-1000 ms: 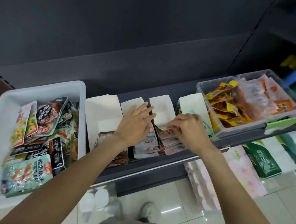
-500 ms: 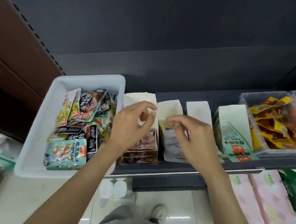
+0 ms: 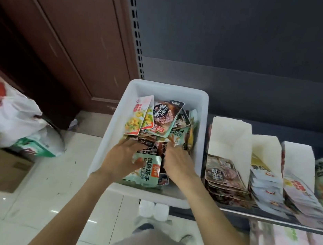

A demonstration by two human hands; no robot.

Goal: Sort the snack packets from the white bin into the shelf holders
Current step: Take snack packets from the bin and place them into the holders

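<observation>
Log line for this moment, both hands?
phase: picking | left hand: on packets in white plastic bin | right hand: reaching into same pile | grasp: unclear | white paper shelf holders: part-filled

Bin (image 3: 203,115) (packets (image 3: 163,118) inside) left of holders (image 3: 230,135).

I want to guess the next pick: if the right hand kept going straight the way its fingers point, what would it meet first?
Probably the dark snack packets piled in the white bin; the right hand already has its fingertips among them, though depth is unclear.
</observation>
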